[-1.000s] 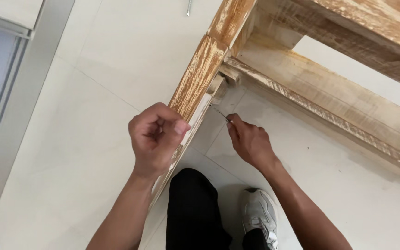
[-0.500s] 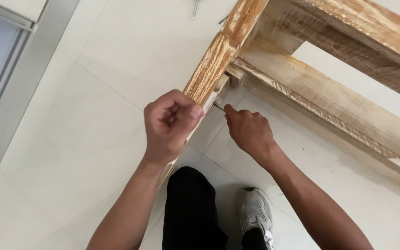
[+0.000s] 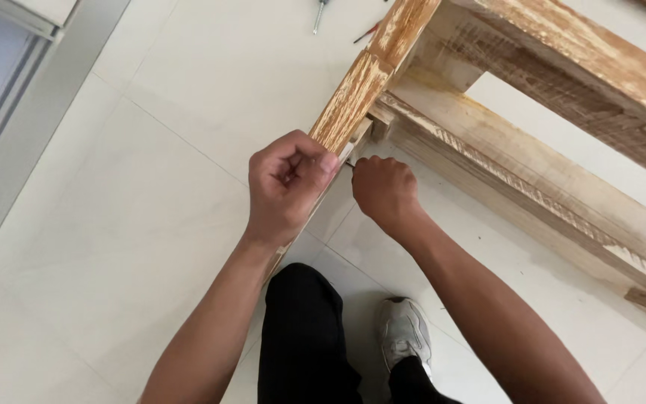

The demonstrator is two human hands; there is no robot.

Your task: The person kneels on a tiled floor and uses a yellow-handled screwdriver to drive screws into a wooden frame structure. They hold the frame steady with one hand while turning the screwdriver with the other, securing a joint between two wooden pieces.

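Observation:
My left hand [image 3: 287, 185] is wrapped around a whitewashed wooden leg [image 3: 353, 101] of a rough wooden frame. The leg slants from the top centre down toward me. My right hand [image 3: 383, 191] is closed just right of the leg, under a lower rail [image 3: 532, 187], and pinches a thin metal tool whose tip barely shows at the leg's inner edge. The two hands almost touch. What the tool's tip meets is hidden by my fingers.
The wooden frame's upper beam [image 3: 592, 67] runs across the top right. A metal tool [image 3: 318, 13] and a thin red item [image 3: 365, 31] lie on the white tiled floor at the top. My dark trouser leg [image 3: 304, 337] and grey shoe [image 3: 405, 333] are below. A grey window frame [image 3: 31, 127] lies along the left.
The view has shifted, so the frame and hands sit more to the right and lower. My right hand has closed in against the leg, next to my left hand.

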